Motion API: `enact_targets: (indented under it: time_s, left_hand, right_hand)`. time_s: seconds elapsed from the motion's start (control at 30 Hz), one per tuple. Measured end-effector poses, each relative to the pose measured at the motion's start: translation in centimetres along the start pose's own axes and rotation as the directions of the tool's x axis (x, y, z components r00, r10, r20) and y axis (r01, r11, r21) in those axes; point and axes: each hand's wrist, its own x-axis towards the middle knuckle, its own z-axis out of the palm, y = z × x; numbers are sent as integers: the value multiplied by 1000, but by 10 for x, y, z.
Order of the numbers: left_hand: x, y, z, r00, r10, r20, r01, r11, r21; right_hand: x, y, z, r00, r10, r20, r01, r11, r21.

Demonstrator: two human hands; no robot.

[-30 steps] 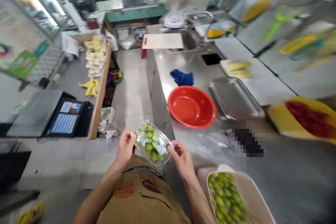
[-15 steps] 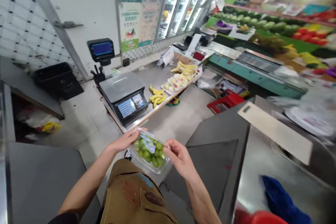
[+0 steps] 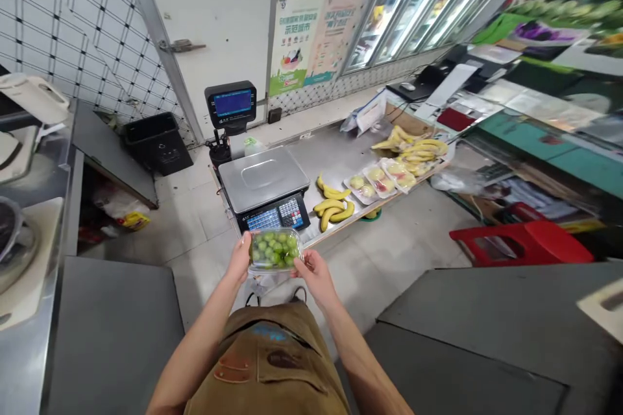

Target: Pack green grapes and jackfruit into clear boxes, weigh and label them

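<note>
View swings left, and the box of green fruit, slanted a moment ago, now squares up before the scale, left hand and right hand pinching its ends.

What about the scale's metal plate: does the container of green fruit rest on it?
No, the left hand and right hand hold the container, nearer the wearer than the metal plate.
</note>
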Motion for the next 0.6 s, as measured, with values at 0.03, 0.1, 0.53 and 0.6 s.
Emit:
enact_targets:
  time_s: [0.03, 0.1, 0.53, 0.6]
  left_hand:
    - [12, 5, 7, 998, 46, -48, -42, 997, 71]
    - [39, 18, 24, 973, 174, -153, -135, 962, 237]
    - [165, 68, 101, 720, 416, -555, -39, 823, 566]
    - [155, 59, 97, 718, 397, -572, -26, 836, 548]
  right_hand:
    - [20, -3, 1, 1000, -6, 21, 6, 1000, 23]
    - [69, -12, 3, 998, -29, 47, 27, 998, 53]
    - [249, 8, -39, 984, -148, 104, 169, 957, -237]
    - [237, 39, -62, 983, -155, 99, 179, 926, -333]
